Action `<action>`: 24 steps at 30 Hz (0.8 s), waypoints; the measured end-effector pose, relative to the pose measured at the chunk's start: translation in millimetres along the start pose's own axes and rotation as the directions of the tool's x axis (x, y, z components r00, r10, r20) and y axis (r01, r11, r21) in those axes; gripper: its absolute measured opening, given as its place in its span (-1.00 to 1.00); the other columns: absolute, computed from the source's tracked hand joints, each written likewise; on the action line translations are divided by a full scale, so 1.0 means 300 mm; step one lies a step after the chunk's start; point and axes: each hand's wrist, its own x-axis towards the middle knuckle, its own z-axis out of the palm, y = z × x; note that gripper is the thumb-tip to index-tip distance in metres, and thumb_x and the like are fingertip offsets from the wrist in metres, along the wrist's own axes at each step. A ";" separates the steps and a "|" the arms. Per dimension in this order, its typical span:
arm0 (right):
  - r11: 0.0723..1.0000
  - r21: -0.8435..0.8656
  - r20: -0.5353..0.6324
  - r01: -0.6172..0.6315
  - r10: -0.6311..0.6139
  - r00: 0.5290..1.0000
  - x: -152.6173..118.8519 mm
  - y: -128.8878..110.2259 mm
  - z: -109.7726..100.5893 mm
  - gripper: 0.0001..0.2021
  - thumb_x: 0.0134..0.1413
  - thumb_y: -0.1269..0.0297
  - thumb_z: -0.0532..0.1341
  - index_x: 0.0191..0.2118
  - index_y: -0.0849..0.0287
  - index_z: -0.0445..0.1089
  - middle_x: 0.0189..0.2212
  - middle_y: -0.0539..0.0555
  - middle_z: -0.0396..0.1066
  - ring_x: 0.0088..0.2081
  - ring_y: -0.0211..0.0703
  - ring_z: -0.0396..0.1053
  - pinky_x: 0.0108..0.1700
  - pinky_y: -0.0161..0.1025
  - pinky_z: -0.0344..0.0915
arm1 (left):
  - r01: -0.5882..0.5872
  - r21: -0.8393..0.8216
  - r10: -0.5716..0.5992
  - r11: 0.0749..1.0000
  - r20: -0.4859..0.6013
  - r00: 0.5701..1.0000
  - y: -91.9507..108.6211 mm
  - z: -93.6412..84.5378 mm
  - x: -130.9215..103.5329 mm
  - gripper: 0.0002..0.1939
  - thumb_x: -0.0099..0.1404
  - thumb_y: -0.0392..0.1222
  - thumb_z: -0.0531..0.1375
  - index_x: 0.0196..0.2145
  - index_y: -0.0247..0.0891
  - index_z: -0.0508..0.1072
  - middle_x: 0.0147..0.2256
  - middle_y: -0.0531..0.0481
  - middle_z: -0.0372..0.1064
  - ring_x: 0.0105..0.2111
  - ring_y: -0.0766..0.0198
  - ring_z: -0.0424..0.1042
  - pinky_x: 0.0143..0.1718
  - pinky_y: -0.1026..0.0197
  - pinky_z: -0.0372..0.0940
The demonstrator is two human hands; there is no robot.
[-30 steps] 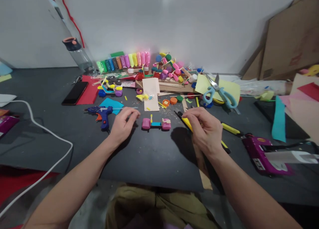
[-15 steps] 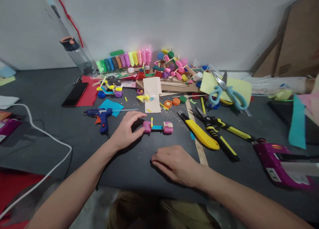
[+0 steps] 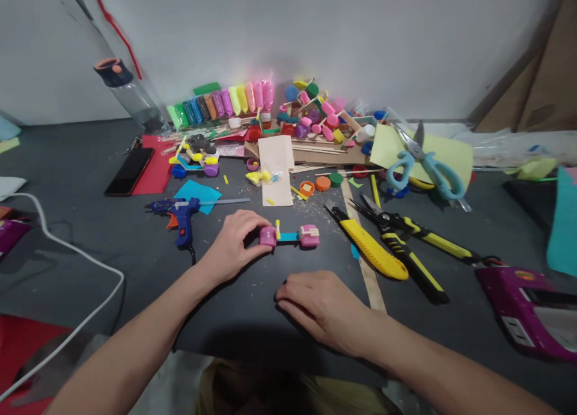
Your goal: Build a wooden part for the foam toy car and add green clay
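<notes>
A small handmade toy vehicle [image 3: 288, 237] lies on the dark table, with pink rounded ends, a blue strip between them, a yellow upright piece and pale sticks on its right end. The thumb and fingers of my left hand [image 3: 238, 240] close around its left pink end. My right hand [image 3: 322, 307] rests on the table just below the toy, apart from it, with its fingers curled together; I see nothing in it, though the underside is hidden. A blue glue gun [image 3: 180, 213] lies left of my left hand. Right of the toy is a yellow utility knife [image 3: 374, 246].
Yellow-and-black pliers [image 3: 408, 252] and light blue scissors [image 3: 424, 162] lie to the right, near a purple tool [image 3: 525, 307]. Clay packets [image 3: 220, 102], a water bottle [image 3: 135, 99], a phone [image 3: 130, 171] and another toy vehicle [image 3: 196, 161] stand farther back. A white cable [image 3: 85, 246] crosses the left side.
My left hand has moved slightly right and down, and its fingers have closed on the toy vehicle's left end. My right hand stays on the table. The view has shifted a little.
</notes>
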 end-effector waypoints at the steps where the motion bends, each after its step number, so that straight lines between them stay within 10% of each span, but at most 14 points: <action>1: 1.000 0.002 0.003 -0.004 0.004 1.000 0.001 0.000 0.001 -0.77 0.39 0.36 0.05 -0.25 0.21 0.44 -0.44 0.03 0.45 -0.41 -0.22 0.35 -0.35 -0.27 0.13 | 0.004 0.000 -0.004 1.000 -0.001 1.000 -0.002 0.001 -0.001 -0.74 0.32 -0.15 0.30 -0.04 -0.17 0.46 -0.02 -0.10 0.49 0.04 0.05 0.38 0.09 -0.04 0.18; 9: 1.000 -0.006 0.028 -0.030 0.031 0.999 0.001 -0.004 -0.005 -0.79 0.39 0.35 0.06 -0.25 0.19 0.42 -0.41 0.03 0.47 -0.38 -0.21 0.37 -0.33 -0.26 0.15 | 0.011 -0.005 -0.011 1.000 -0.014 1.000 -0.022 0.000 -0.016 -0.26 0.19 -0.06 0.40 0.27 -0.11 0.24 0.17 -0.18 0.36 0.20 -0.04 0.25 0.21 -0.14 0.14; 24: 0.999 -0.016 0.025 -0.040 0.041 0.999 -0.006 0.003 0.008 -0.77 0.39 0.33 0.05 -0.28 0.17 0.41 -0.43 0.01 0.46 -0.39 -0.22 0.35 -0.36 -0.26 0.12 | 0.030 0.017 -0.029 0.999 -0.052 0.998 -0.019 0.018 0.000 -0.65 0.33 -0.13 0.29 0.06 -0.17 0.45 0.02 -0.14 0.49 0.08 0.01 0.37 0.12 -0.10 0.18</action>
